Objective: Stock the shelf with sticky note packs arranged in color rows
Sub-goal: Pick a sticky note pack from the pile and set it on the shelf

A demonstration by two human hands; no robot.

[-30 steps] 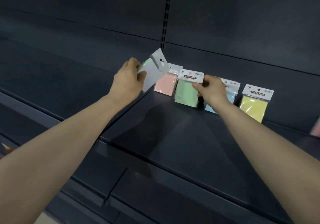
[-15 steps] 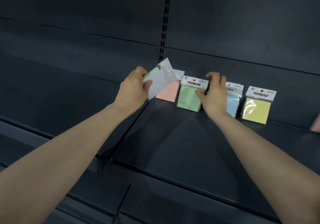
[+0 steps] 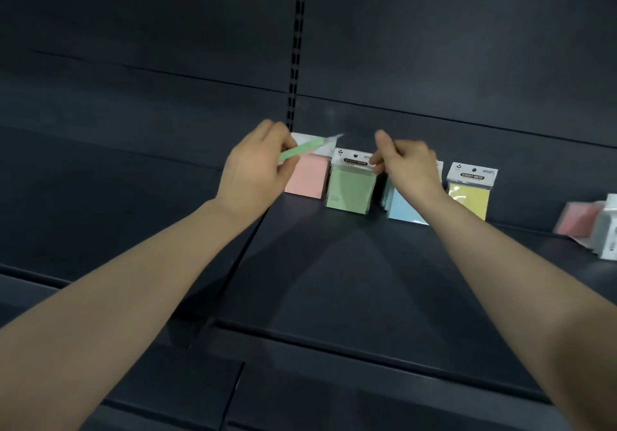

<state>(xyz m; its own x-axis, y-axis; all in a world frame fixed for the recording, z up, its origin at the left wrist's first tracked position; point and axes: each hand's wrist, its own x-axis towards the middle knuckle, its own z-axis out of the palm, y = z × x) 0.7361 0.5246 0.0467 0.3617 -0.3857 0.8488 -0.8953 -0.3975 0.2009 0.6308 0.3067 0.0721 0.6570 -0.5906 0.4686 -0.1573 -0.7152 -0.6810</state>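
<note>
Four sticky note packs stand along the back of the dark shelf (image 3: pixel 334 280): pink (image 3: pixel 307 177), green (image 3: pixel 350 187), blue (image 3: pixel 405 205) and yellow (image 3: pixel 469 193). My left hand (image 3: pixel 257 170) grips another green pack (image 3: pixel 302 148), seen edge-on and blurred, in front of the pink pack's header. My right hand (image 3: pixel 407 163) pinches the white header card of the standing green pack at its right corner. The blue pack is partly hidden behind my right wrist.
More packs, one pink (image 3: pixel 577 218) and one with a white header (image 3: pixel 609 230), lie at the shelf's far right edge. A slotted upright (image 3: pixel 295 57) runs up the dark back panel. A lower shelf edge (image 3: pixel 367 357) crosses below.
The green pack in my left hand has turned from showing its white back to edge-on and shifted right. My right hand moved up from the standing green pack's side to its header.
</note>
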